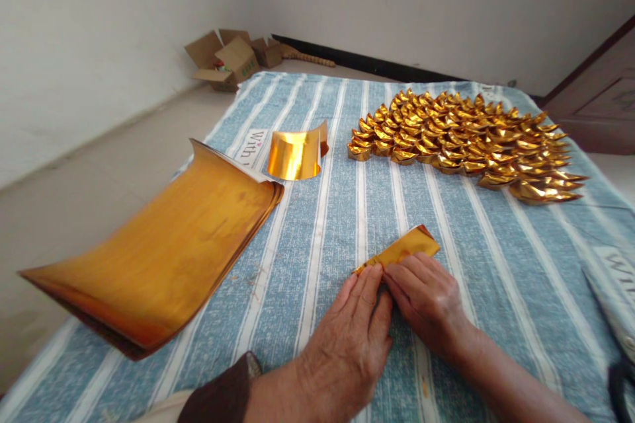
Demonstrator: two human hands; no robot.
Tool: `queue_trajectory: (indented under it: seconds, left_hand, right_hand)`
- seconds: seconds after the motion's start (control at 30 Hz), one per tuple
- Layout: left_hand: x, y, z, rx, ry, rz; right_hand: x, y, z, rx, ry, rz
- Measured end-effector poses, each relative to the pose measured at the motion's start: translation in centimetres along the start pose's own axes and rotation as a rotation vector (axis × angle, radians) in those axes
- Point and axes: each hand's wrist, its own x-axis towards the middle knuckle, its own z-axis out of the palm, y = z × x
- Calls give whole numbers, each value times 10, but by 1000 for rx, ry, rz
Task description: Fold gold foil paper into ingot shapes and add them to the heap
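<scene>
A folded strip of gold foil paper [404, 246] lies slantwise on the striped cloth in front of me. My left hand [354, 327] presses its near left end, with the fingertips closed together on the foil. Right beside it, my right hand [430, 297] pinches the strip's lower edge, its fingers bent and thumb close to the left fingertips. Both hands partly cover the strip, so its lower side is hidden. Beyond them, a single curved gold foil sheet [296, 153] rests on the cloth.
A stack of gold foil sheets [163, 244] with curling corners lies at the left. Many folded gold paper ingots [446, 135] stand in rows at the far right. Scissors [618, 337] lie along the right edge of the blue striped tablecloth [342, 211]. Cardboard boxes [238, 59] sit behind.
</scene>
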Motion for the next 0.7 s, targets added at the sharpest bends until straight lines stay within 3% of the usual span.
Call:
queue_trajectory:
  seconds: [0.7]
  left_hand:
    - [2, -1, -2, -82, -4, -85]
  right_hand:
    - [-6, 1, -9, -70, -65, -210]
